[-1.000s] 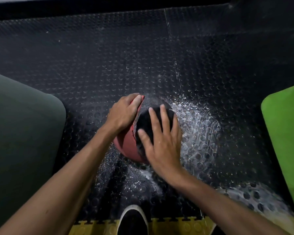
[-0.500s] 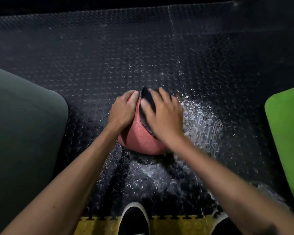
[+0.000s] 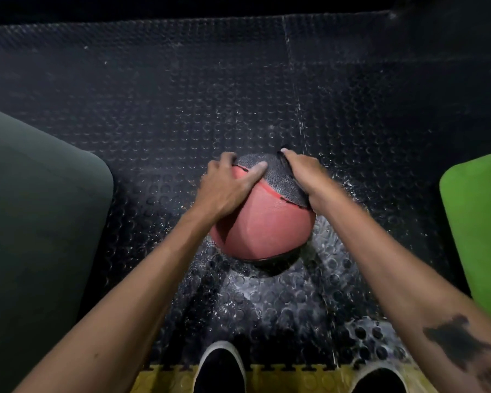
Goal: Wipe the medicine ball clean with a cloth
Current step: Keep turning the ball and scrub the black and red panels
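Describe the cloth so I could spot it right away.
Start at the black studded rubber floor and find the red medicine ball resting at its centre between two hands. The cloth is the dark grey textured piece draped over the ball's far top, beside the right hand; its woven surface sets it apart from the smoother red ball.

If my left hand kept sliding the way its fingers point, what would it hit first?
The left hand points up and right across the medicine ball; it would likely meet the ball's grey panel first, then the right hand beyond.
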